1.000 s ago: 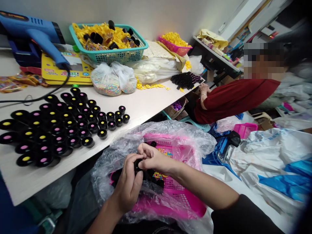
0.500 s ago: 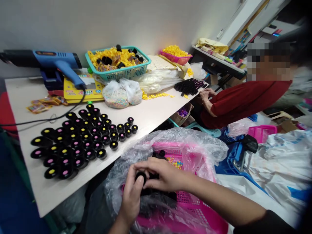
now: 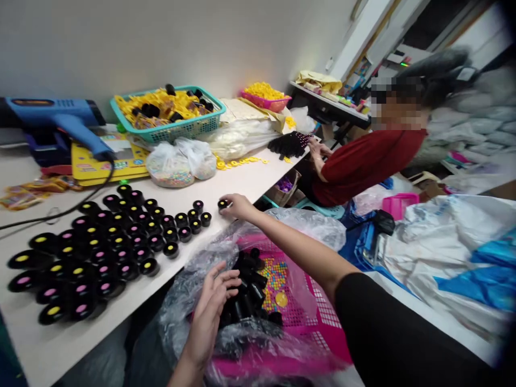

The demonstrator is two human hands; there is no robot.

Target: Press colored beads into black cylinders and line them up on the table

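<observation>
Frame centre: 1 black cap (image 3: 222, 204) pinched in right hand (image 3: 238, 207) at table (image 3: 242, 184), seemingly for placing, calling for upright release; lower centre: left hand (image 3: 212, 306), apart, fingers spread.

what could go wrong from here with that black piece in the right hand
The black piece in the right hand could drop, being near the edge of the table. The closely grouped pieces might topple if bumped. Loose colored beads in the pink basket might scatter if it tips.

This is a workshop — heat gun (image 3: 78, 126), parts basket (image 3: 177, 129), sacks (image 3: 489, 115).
</observation>
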